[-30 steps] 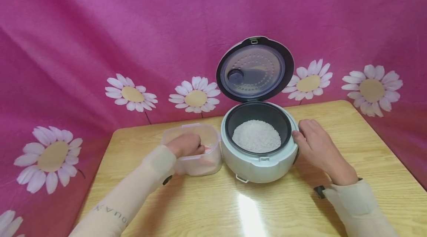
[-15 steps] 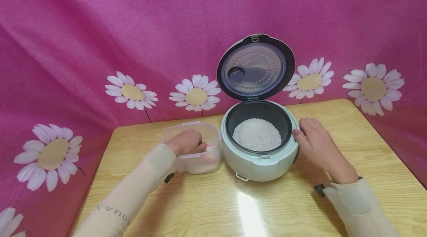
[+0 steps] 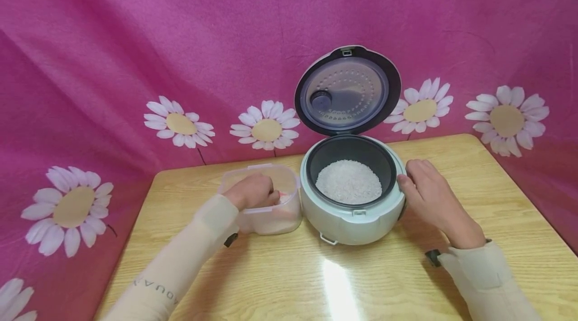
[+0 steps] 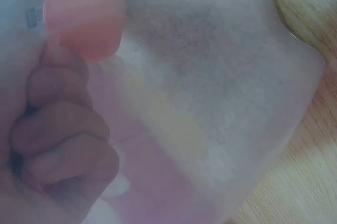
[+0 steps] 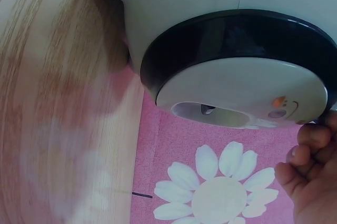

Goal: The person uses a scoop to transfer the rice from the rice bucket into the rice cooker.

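Observation:
My left hand (image 3: 253,192) is inside a clear plastic container (image 3: 267,220), its fingers curled round the handle of a pink scoop (image 4: 89,16). Only a small red bit of the scoop shows beside the hand in the head view. White rice (image 4: 189,61) lies in the container, seen through its wall in the left wrist view. Just to the right stands a pale green rice cooker (image 3: 349,228) with its lid (image 3: 347,95) raised. A mound of rice (image 3: 348,182) fills the bottom of its dark inner pot (image 3: 352,145). My right hand (image 3: 426,195) grips the cooker's right side, thumb at the rim.
Container and cooker stand close together on a light wooden table (image 3: 289,281). Behind the table hangs a pink cloth (image 3: 217,35) with large white daisies. A small latch handle (image 3: 328,239) sticks out at the cooker's front left.
My left hand has shifted slightly within the container, and a little more rice shows beside it. The right hand stays on the cooker. The head view has tilted slightly.

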Demonstrator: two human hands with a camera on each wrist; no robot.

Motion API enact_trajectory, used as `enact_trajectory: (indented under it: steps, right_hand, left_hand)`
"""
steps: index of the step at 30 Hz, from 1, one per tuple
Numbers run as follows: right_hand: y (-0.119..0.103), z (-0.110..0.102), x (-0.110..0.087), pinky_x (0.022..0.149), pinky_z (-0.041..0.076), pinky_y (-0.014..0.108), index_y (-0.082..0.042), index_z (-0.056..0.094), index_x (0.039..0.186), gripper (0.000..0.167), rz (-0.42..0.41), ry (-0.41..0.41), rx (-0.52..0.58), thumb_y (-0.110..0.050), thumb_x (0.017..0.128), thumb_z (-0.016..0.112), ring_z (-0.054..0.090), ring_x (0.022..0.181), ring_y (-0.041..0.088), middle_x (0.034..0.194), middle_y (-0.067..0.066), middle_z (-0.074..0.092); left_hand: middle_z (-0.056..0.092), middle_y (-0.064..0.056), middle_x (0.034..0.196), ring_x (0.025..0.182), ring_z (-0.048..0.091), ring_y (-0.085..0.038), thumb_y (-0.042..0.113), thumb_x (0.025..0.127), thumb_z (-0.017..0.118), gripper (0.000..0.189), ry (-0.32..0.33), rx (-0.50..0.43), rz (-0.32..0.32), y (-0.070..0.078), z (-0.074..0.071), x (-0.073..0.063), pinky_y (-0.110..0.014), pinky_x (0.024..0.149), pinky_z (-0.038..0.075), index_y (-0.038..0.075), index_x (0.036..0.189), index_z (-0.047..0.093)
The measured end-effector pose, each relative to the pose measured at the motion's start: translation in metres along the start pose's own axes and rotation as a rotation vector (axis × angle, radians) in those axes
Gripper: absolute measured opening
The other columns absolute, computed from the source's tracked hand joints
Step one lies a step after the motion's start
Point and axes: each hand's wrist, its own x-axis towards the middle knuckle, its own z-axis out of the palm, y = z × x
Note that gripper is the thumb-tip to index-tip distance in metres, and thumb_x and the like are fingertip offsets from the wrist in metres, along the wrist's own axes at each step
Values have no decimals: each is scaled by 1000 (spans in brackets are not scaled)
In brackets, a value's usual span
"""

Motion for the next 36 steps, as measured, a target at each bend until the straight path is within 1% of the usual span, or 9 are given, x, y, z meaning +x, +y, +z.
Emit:
enact_trajectory:
  steps: [3, 10, 14, 19, 24, 29, 36]
  right_hand:
    - [0, 0, 0, 71, 36, 33, -9, 52, 90, 13, 0, -1, -1, -17, 101, 52, 42, 86, 19, 81, 5, 46]
    - [0, 0, -1, 72, 37, 33, -9, 53, 91, 12, 3, -5, -4, -18, 101, 52, 42, 87, 19, 83, 5, 47]
    - [0, 0, -1, 71, 37, 33, -10, 53, 92, 12, 11, -6, -3, -18, 101, 53, 42, 87, 18, 83, 4, 46]
    - [0, 0, -1, 71, 36, 32, -10, 53, 91, 12, 15, -4, 0, -18, 101, 52, 42, 87, 18, 83, 4, 46]
    - [0, 0, -1, 71, 36, 33, -10, 53, 91, 12, 17, 0, -9, -17, 100, 52, 42, 86, 18, 82, 5, 46]
    - [0, 0, -1, 71, 37, 34, -9, 53, 92, 12, 22, -3, -5, -18, 101, 52, 42, 87, 19, 83, 5, 47]
    - [0, 2, 0, 72, 37, 35, -9, 53, 92, 12, 18, -2, -7, -18, 100, 53, 42, 87, 19, 83, 5, 48]
  left_hand:
    - [40, 7, 58, 58, 45, -11, 21, 95, 58, 39, 12, 10, 8, 0, 0, 0, -25, 60, 39, 18, 56, 55]
    - [35, 9, 54, 55, 39, -10, 18, 93, 58, 40, 71, 17, 39, 0, 1, 0, -24, 59, 37, 19, 54, 53]
    - [31, 8, 53, 53, 35, -10, 18, 93, 58, 42, 73, -1, 21, 1, 1, 0, -24, 57, 34, 19, 52, 49]
    - [30, 8, 53, 53, 34, -10, 19, 94, 58, 44, 69, -13, 5, 1, 1, 0, -25, 57, 33, 19, 52, 47]
    - [31, 9, 53, 54, 35, -10, 18, 93, 57, 44, 82, -2, 20, 1, 1, 1, -25, 57, 34, 19, 51, 47]
    - [30, 9, 53, 54, 32, -9, 17, 91, 56, 43, 102, 8, 45, 1, 1, 2, -25, 55, 30, 19, 50, 44]
    - [30, 9, 53, 54, 33, -9, 17, 92, 57, 43, 98, 8, 37, 0, 1, 1, -25, 54, 30, 20, 50, 45]
